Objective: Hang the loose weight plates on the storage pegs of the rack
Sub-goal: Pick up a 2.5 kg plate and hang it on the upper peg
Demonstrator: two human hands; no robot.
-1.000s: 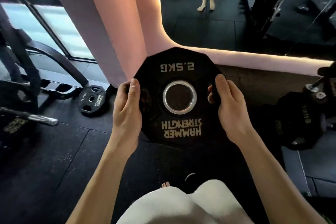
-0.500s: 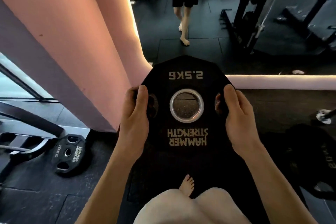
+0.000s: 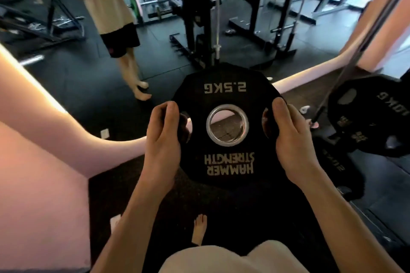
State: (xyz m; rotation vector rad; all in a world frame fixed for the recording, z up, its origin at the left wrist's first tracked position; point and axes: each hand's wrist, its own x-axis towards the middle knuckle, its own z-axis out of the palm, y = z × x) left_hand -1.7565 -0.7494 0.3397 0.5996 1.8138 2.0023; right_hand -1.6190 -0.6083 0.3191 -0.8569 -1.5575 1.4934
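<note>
Plate in hand, and I'm mid-carry: the 2.5 kg weight plate [image 3: 226, 126] is up in front of my chest, clear of the floor, not yet on any peg. My left hand [image 3: 163, 142] grips its left edge, thumb over the face and fingers curled behind through the side cut-out; my right hand [image 3: 292, 139] clamps the right edge the same way. Hands are apart, one on each side of the plate.

Progress, as I judge it: this one is picked up but unhung. Right of the plate, a 10 kg plate [image 3: 375, 117] looks to sit on a bar or peg, though I can't tell exactly what carries it. Below that, another dark plate [image 3: 332, 166] lies low by the floor, so I reckon there's more left to hang.

Orientation: the plate's flat face tilts up toward me, lettering upside down, with "2.5KG" at the far edge. Its bore axis runs away from me and downward; floor shows through the steel-ringed hole.
</note>
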